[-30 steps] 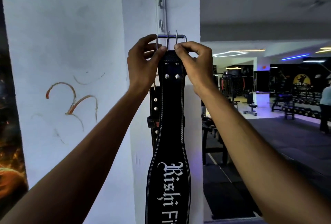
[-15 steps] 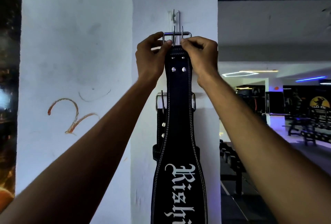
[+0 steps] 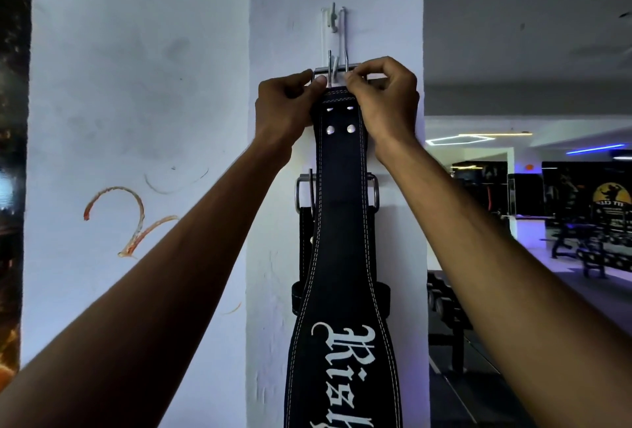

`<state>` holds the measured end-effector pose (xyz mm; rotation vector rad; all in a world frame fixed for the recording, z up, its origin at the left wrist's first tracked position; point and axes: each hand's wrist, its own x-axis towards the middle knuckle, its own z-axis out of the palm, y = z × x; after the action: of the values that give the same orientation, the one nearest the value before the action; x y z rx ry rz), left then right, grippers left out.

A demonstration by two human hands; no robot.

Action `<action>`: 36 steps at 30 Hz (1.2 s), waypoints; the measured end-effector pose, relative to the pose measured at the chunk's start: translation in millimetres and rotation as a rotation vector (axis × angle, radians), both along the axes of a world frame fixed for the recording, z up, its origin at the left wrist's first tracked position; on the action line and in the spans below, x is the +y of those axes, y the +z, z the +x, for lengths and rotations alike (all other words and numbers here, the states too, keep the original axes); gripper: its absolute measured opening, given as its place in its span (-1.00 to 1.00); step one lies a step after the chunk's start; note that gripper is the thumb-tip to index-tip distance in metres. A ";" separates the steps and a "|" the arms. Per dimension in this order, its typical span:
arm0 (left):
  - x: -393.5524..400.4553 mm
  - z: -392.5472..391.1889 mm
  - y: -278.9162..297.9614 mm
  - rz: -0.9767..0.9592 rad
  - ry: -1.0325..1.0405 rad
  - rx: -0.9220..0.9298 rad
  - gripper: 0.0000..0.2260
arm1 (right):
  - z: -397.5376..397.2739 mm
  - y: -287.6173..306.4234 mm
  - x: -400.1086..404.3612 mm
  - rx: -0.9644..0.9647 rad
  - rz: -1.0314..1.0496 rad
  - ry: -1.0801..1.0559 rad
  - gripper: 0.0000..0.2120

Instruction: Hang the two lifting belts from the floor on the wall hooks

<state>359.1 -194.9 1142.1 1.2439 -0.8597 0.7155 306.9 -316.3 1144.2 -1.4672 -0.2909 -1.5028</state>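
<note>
i've got both hands — left (image 3: 285, 102), right (image 3: 384, 99) — pinched shut on the second belt's (image 3: 342, 256) buckle (image 3: 337, 71) at the 12 o'clock wall hook (image 3: 333, 22); first belt (image 3: 304, 232) already hangs behind — nearly done.

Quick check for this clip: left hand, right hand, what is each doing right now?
Left hand: closed, pinching the front belt's buckle at its left end.
Right hand: closed, pinching the same buckle at its right end.

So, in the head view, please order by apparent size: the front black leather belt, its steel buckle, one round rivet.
1. Black leather belt with white lettering
2. Steel buckle, partly hidden by both hands
3. Round silver rivet
</note>
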 end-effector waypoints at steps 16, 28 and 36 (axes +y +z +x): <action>-5.7 -7.8 1.7 0.015 0.106 0.056 -0.60 | -6.6 3.5 -5.6 0.149 0.043 0.034 -0.67; -17.7 -20.8 -1.7 -0.119 0.078 0.181 -0.84 | -9.7 -6.4 -5.6 0.150 0.055 0.124 -0.71; 2.0 -25.2 -74.9 -0.059 0.014 0.130 -0.65 | -28.6 -73.5 -15.5 0.046 -0.047 0.274 -0.55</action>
<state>333.9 -192.9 1067.2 1.2307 -0.7192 0.6587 278.3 -331.8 1070.7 -1.4323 -0.4819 -1.2483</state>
